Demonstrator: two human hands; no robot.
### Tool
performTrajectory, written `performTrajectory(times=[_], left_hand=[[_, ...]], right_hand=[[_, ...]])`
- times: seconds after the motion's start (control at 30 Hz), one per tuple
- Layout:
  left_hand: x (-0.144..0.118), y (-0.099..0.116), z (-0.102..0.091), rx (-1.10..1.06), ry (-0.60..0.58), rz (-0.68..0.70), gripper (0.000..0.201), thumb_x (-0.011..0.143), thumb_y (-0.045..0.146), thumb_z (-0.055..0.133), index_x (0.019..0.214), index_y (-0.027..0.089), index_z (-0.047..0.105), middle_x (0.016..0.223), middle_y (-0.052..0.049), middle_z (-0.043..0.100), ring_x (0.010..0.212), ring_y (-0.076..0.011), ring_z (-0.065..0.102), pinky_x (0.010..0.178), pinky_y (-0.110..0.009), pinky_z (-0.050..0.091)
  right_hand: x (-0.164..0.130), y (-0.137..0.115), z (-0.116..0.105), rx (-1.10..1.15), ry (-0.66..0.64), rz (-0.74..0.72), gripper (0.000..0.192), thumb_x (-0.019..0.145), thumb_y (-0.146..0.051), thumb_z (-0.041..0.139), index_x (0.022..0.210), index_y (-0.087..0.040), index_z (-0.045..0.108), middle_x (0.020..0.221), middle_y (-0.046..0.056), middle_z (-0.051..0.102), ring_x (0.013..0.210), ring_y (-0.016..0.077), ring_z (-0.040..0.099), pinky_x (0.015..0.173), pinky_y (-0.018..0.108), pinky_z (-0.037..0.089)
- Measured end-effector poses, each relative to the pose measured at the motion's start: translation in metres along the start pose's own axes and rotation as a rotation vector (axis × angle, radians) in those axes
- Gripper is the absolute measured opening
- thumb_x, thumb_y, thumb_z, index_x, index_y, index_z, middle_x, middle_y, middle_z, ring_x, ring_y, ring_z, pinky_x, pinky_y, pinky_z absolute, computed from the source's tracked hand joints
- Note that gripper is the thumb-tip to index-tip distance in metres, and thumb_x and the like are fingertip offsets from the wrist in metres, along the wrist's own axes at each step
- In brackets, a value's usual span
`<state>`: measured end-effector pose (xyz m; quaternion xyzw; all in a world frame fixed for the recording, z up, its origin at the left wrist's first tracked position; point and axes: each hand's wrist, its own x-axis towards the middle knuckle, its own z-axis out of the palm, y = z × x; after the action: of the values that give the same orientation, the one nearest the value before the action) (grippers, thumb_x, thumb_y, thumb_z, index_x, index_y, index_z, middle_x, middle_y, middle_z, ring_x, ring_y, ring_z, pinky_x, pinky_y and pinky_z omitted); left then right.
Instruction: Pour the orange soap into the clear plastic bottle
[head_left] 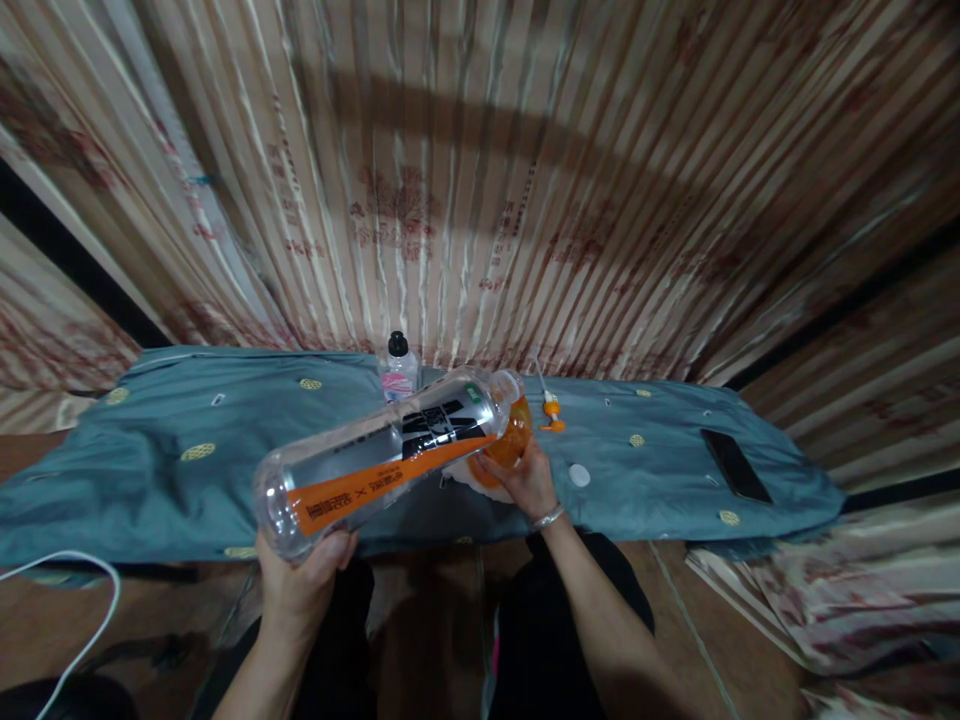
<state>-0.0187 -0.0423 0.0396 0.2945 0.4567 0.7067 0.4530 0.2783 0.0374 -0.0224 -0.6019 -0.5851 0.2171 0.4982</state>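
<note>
The left hand (304, 575) grips the base of a large clear plastic bottle with an orange-and-black label (390, 455), tilted with its mouth over a small orange container (510, 447) that the right hand (525, 480) holds from below, fingers curled around it. Both are above the teal cloth (150, 470); nearby lie a small black-capped bottle (399, 366), a white round cap (579, 475) and a black phone (735, 465)

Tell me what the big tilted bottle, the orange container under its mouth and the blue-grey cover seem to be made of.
The big bottle, held by the left hand, looks like clear glossy plastic: see-through, with highlights and a printed label. The orange container, steadied by the right hand, seems translucent plastic, though it is partly hidden. The cover looks like matte woven fabric, given its soft folds.
</note>
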Motion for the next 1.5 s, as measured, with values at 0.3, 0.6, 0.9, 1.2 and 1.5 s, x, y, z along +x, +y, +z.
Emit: performTrajectory(times=[0.3, 0.6, 0.9, 1.2, 1.5], left_hand=[[-0.001, 0.0, 0.002, -0.008, -0.028, 0.018, 0.055, 0.042, 0.045, 0.108, 0.086, 0.024, 0.084, 0.065, 0.001, 0.069, 0.046, -0.0147, 0.051, 0.038, -0.029, 0.048], [-0.001, 0.001, 0.007, 0.01, -0.087, 0.031, 0.049, 0.044, 0.048, 0.108, 0.078, 0.022, 0.083, 0.058, 0.001, 0.062, 0.045, -0.0145, 0.048, 0.036, -0.028, 0.045], [0.002, -0.004, -0.002, -0.03, -0.042, 0.026, 0.059, 0.042, 0.044, 0.109, 0.089, 0.02, 0.082, 0.066, 0.001, 0.065, 0.046, -0.0132, 0.05, 0.038, -0.027, 0.046], [-0.009, 0.005, 0.02, -0.063, -0.017, 0.109, 0.051, 0.055, 0.047, 0.107, 0.094, 0.022, 0.085, 0.068, 0.0, 0.07, 0.043, -0.011, 0.047, 0.037, -0.024, 0.041], [-0.008, 0.006, 0.019, -0.02, -0.041, 0.092, 0.058, 0.042, 0.048, 0.111, 0.083, 0.019, 0.082, 0.063, 0.001, 0.067, 0.043, -0.0114, 0.049, 0.035, -0.025, 0.045]], right_hand=[[0.0, -0.005, -0.001, 0.04, -0.02, 0.022, 0.083, 0.076, -0.082, 0.089, 0.131, -0.022, 0.073, 0.116, 0.016, 0.091, 0.103, 0.0405, 0.089, 0.093, 0.058, 0.073], [0.0, -0.006, -0.002, 0.029, -0.016, 0.017, 0.085, 0.075, -0.083, 0.09, 0.133, -0.022, 0.073, 0.118, 0.016, 0.091, 0.108, 0.0417, 0.088, 0.094, 0.058, 0.073], [-0.001, -0.007, 0.001, 0.063, 0.005, 0.029, 0.08, 0.076, -0.08, 0.091, 0.129, -0.023, 0.073, 0.113, 0.014, 0.09, 0.102, 0.0396, 0.088, 0.087, 0.054, 0.074], [0.0, -0.009, -0.002, 0.046, -0.004, 0.036, 0.082, 0.072, -0.085, 0.091, 0.125, -0.024, 0.073, 0.11, 0.014, 0.091, 0.099, 0.0416, 0.088, 0.087, 0.056, 0.074], [0.0, -0.011, -0.003, 0.053, 0.008, 0.055, 0.081, 0.07, -0.082, 0.093, 0.123, -0.025, 0.071, 0.112, 0.015, 0.091, 0.102, 0.0426, 0.089, 0.091, 0.058, 0.074]])
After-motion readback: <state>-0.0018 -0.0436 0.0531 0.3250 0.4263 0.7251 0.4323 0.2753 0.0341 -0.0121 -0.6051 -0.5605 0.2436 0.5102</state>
